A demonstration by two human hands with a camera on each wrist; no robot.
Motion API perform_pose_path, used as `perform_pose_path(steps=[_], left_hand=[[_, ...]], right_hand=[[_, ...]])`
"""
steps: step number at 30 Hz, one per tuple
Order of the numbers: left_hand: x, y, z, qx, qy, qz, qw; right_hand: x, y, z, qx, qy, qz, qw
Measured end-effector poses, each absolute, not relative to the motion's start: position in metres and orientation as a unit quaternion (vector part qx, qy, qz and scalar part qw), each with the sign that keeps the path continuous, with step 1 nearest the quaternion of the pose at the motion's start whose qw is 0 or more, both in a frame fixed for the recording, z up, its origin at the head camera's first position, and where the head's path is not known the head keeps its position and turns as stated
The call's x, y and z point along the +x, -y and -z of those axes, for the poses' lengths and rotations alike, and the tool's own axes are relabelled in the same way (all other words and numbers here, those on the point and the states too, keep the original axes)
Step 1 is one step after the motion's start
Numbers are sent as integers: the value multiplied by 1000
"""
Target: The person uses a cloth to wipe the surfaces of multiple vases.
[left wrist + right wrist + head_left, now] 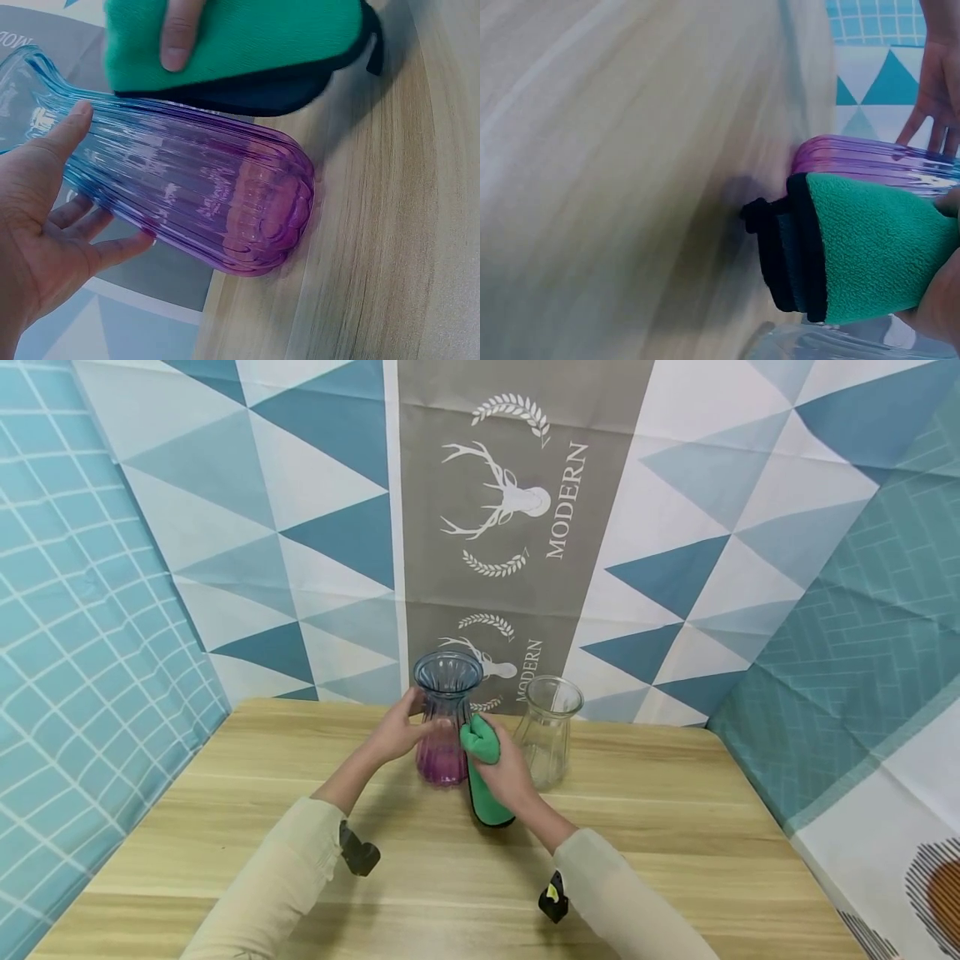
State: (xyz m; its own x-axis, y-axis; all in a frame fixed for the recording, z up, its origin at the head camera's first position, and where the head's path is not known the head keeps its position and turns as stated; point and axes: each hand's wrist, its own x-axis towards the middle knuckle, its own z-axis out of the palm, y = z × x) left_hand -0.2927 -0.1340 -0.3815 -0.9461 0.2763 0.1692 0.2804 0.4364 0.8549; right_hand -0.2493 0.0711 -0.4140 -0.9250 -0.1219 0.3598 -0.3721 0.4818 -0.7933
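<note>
A ribbed glass vase [442,752], blue at the flared top and purple at the base, stands upright on the table. My left hand [399,727] holds it from the left, thumb on one side and fingers on the other; in the left wrist view the left hand [45,225] has its fingers spread along the glass. A folded green cloth [487,793] with black edging hangs from my right hand [510,768], which grips its top close against the vase's right side. In the right wrist view the green cloth [877,255] hides part of the vase.
A clear glass vase [551,752] stands just right of my right hand, partly behind it. The wooden table [652,852] ends at a patterned backdrop [330,527] behind the vases. Blue tiled sheeting [67,610] borders the left side.
</note>
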Motion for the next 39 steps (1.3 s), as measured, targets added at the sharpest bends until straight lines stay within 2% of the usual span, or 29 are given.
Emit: perform_pose_path(steps=[5, 11, 21, 36, 39], left_hand=[[-293, 134, 382, -167, 842, 512, 3], [-293, 134, 384, -166, 842, 513, 0], [-294, 135, 384, -168, 846, 505, -1], [-293, 134, 380, -164, 845, 509, -9], [-293, 134, 380, -162, 843, 513, -7]], right_hand=[[-250, -74, 404, 156, 844, -487, 165], [-252, -74, 399, 156, 852, -472, 166], [-255, -66, 395, 159, 862, -463, 131], [-250, -79, 420, 161, 893, -419, 37], [-250, -82, 419, 165, 897, -408, 38]])
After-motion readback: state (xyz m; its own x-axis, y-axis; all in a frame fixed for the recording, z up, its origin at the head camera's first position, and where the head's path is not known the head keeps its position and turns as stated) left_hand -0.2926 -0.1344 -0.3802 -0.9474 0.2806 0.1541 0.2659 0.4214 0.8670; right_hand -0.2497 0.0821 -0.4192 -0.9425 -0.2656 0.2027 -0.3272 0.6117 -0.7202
